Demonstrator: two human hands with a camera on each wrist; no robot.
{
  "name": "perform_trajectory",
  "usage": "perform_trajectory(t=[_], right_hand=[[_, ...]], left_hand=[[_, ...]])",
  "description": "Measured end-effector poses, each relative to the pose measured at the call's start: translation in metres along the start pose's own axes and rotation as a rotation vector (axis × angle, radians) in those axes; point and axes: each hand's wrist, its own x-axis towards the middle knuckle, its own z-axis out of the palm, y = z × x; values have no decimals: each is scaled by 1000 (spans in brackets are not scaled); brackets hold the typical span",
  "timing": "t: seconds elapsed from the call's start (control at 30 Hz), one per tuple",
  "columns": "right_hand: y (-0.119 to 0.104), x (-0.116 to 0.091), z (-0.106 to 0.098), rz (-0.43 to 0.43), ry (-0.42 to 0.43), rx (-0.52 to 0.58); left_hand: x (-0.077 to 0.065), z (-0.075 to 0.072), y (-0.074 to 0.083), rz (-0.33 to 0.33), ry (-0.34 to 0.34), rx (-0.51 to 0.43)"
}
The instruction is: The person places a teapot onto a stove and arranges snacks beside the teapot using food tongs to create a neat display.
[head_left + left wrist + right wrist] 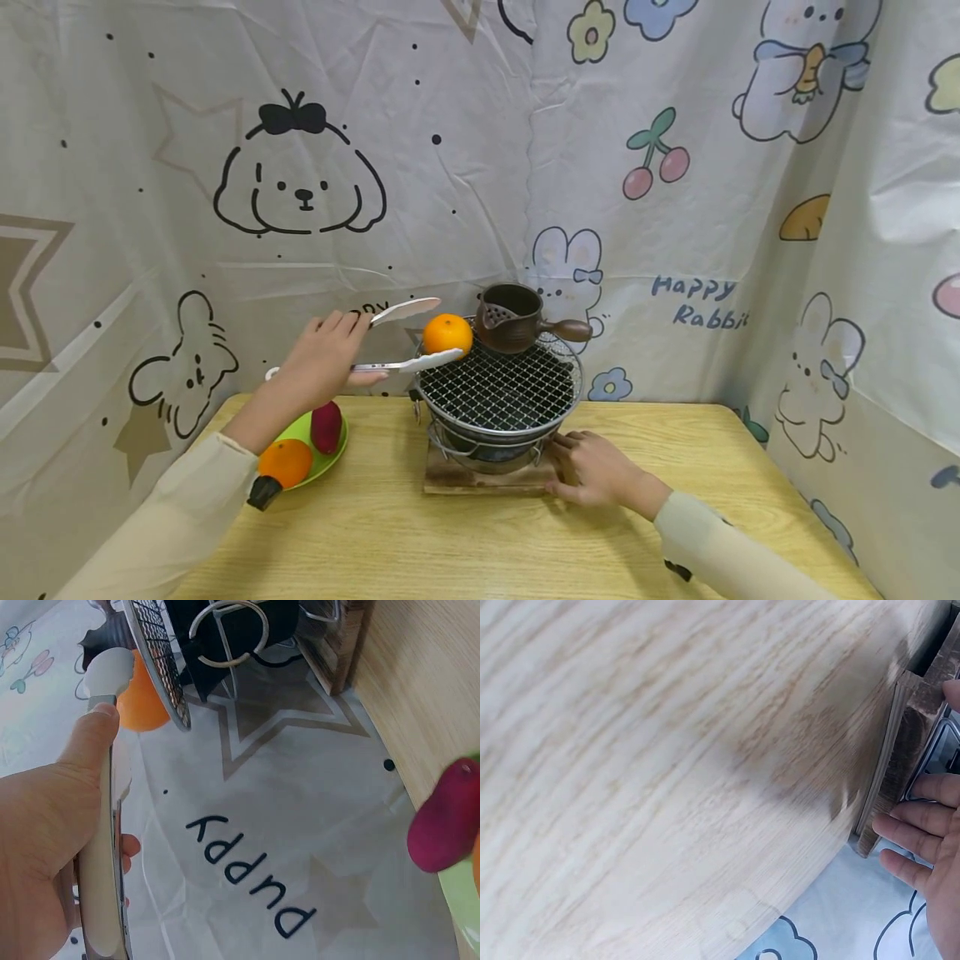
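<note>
My left hand (324,354) grips a pair of tongs (431,361) with pale tips. Their two arms spread on either side of an orange (447,335) at the left rim of a round wire-mesh grill (498,387). Whether both tips touch the fruit I cannot tell. On the mesh toward the back stands a dark brown side-handled teapot (510,321). The grill sits on a wooden board (480,482). At the board's right end, my right hand (596,471) holds it, thumb at the front corner and fingers along the side; the right wrist view shows the board (911,742) between them.
Left on the table (375,533), beneath my left forearm, a green plate (341,446) bears another orange (285,463) and a dark red fruit (326,427). A printed cloth (480,167) hangs behind and along both sides of the table.
</note>
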Motion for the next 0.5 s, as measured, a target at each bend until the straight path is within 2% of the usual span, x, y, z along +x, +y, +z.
perform_trajectory(t=[0.23,0.5], right_hand=[[0,-2,0,-1,7,2],[-1,-1,-1,-7,26,9]], left_hand=[[-13,-3,-14,-18,9,-17],[-30,-6,-27,-56,-66,-28]])
